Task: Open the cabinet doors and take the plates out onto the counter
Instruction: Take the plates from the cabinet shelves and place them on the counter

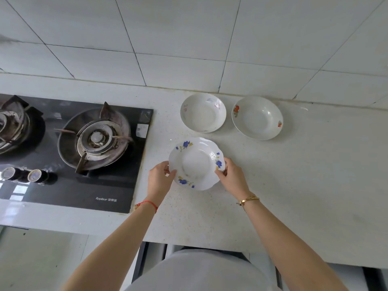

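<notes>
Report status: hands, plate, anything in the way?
Left hand and right hand grip the blue-flowered plate by its rim. Two plates sit behind on the counter. Stove at left, nothing blocking.

Black gas hob [69,152] left, two knobs [23,175], perhaps grimy; white tiled wall [189,38] behind.

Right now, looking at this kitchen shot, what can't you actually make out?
- Cabinet doors: only dark strips at the bottom edge of the head view; the person's body and the counter hide them, so open or closed is unclear.
- Blue-flowered plate: whether it rests on the counter or is lifted cannot be told.
- Left hand and right hand: fingers under the rim are hidden.
- Left burner: cut off by the frame edge.
</notes>
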